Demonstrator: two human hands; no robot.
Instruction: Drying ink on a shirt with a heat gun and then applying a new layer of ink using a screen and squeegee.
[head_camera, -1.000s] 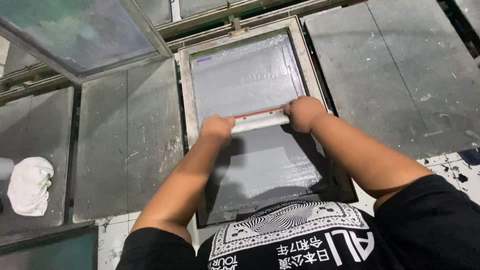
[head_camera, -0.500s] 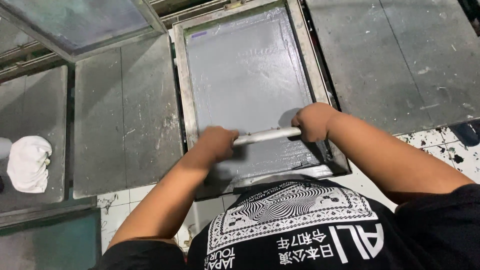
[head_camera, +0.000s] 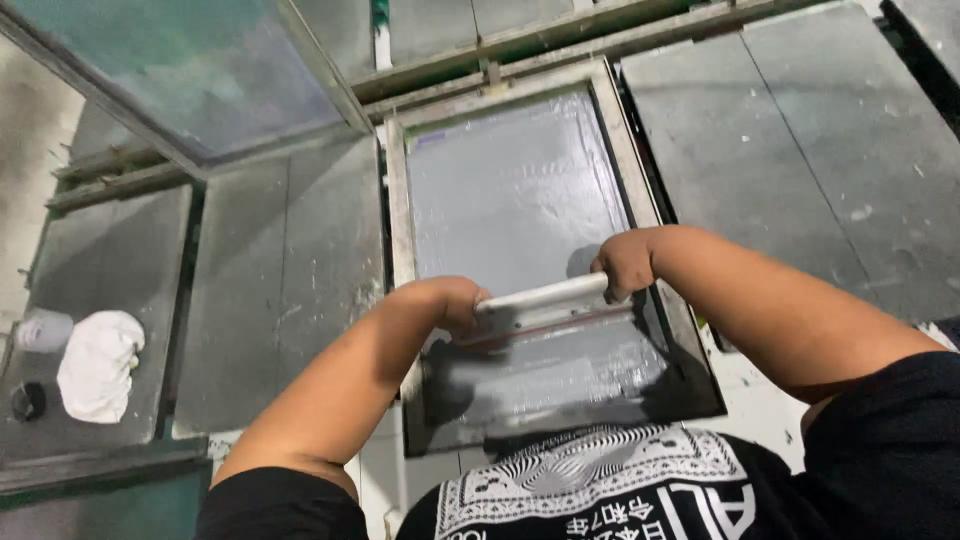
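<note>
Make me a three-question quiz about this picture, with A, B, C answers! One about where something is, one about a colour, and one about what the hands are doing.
1. Where is the white cloth?
A. On the panel far left of the framed screen
B. Inside the framed screen
C. On the person's shoulder

2. What colour is the ink covering the framed screen?
A. Bright yellow
B. Grey
C. Red

3. How is the squeegee held?
A. By one hand only
B. It lies alone, untouched
C. By both hands, one at each end

Answers:
1. A, the cloth lies on the grey panel at the left edge, apart from the screen.
2. B, the mesh is coated grey all over.
3. C, the left hand and right hand grip its two ends.
</note>
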